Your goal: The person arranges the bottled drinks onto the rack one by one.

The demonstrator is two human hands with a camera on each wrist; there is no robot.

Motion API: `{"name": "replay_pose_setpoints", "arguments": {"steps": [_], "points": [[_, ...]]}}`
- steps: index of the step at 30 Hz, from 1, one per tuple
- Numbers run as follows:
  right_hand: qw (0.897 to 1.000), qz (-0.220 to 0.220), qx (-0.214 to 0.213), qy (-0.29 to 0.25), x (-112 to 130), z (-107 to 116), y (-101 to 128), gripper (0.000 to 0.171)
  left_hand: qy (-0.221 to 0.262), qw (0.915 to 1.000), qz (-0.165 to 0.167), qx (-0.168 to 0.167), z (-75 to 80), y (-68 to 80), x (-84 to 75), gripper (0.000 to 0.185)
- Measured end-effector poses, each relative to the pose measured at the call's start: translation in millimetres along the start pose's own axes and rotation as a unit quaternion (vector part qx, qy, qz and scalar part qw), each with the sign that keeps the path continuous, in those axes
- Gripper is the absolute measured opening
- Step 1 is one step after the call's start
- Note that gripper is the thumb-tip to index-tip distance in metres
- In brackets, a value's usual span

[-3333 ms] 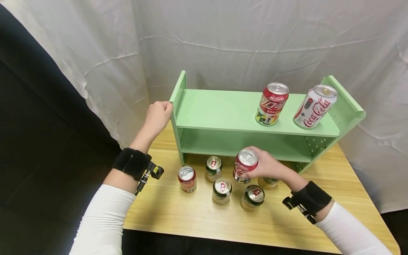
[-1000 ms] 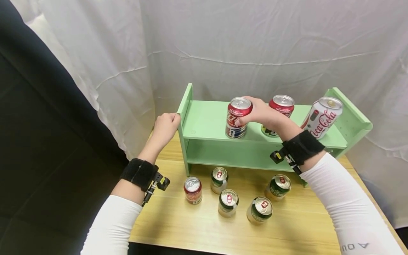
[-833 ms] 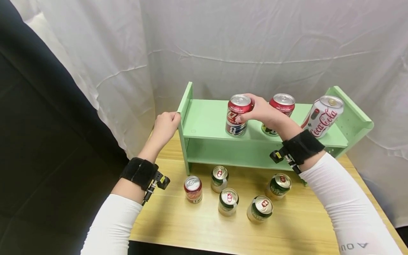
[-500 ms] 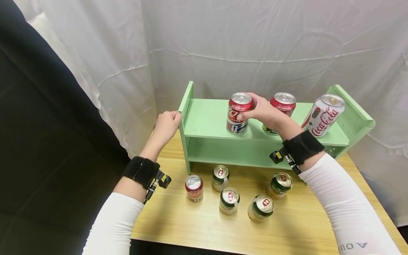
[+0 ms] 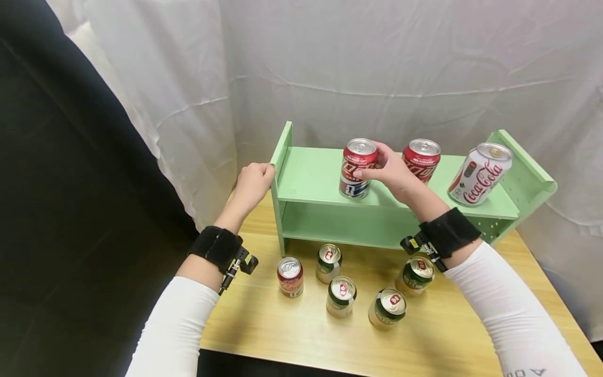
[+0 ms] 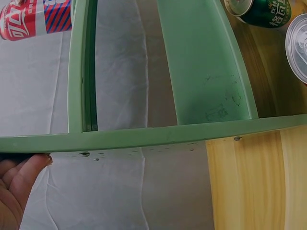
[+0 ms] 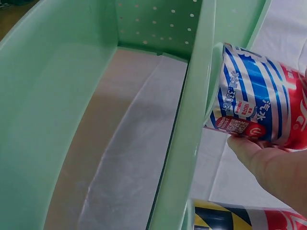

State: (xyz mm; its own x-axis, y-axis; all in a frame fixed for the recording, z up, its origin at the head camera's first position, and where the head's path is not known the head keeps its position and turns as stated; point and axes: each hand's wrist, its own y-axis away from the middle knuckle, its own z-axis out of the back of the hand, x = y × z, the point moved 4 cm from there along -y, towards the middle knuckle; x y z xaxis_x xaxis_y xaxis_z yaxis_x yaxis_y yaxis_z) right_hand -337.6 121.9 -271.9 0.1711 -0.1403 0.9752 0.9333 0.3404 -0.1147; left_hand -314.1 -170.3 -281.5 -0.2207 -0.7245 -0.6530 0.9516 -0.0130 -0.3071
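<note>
A red and blue can [image 5: 359, 167] stands upright on the top board of a green shelf [image 5: 315, 173], left of a second red can [image 5: 421, 159]. My right hand [image 5: 378, 168] holds the red and blue can from its right side, fingers and thumb curled round it. In the right wrist view my thumb lies against that can [image 7: 259, 110] near its base. My left hand [image 5: 256, 178] grips the shelf's left side panel [image 5: 281, 152]. The left wrist view shows its thumb [image 6: 21, 175] against that panel's edge [image 6: 144, 139].
A white Coca-Cola can [image 5: 479, 166] stands at the right end of the top board. On the wooden table [image 5: 292, 330] in front stand a red can [image 5: 290, 276] and several green cans, such as one [image 5: 341, 296]. The lower shelf board is bare. White cloth hangs behind.
My right hand lifted the red and blue can from the table onto the top board, where it now stands. The left hand kept its grip on the side panel.
</note>
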Motion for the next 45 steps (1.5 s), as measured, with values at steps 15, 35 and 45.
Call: {"name": "replay_pose_setpoints", "arguments": {"steps": [15,35,45], "points": [[0.997,0.062,-0.047,0.019,-19,-11,37,0.084,-0.002,0.9999,0.014,0.004,1.1,-1.6,4.9,0.035],[0.984,0.114,-0.128,0.038,-44,-44,94,0.084,0.003,0.9998,0.018,0.0,-2.1,-1.4,-1.8,0.035],[0.985,0.127,-0.115,0.008,-76,-80,106,0.081,0.007,0.9997,0.024,-0.005,-1.1,-0.1,-1.0,0.035]]}}
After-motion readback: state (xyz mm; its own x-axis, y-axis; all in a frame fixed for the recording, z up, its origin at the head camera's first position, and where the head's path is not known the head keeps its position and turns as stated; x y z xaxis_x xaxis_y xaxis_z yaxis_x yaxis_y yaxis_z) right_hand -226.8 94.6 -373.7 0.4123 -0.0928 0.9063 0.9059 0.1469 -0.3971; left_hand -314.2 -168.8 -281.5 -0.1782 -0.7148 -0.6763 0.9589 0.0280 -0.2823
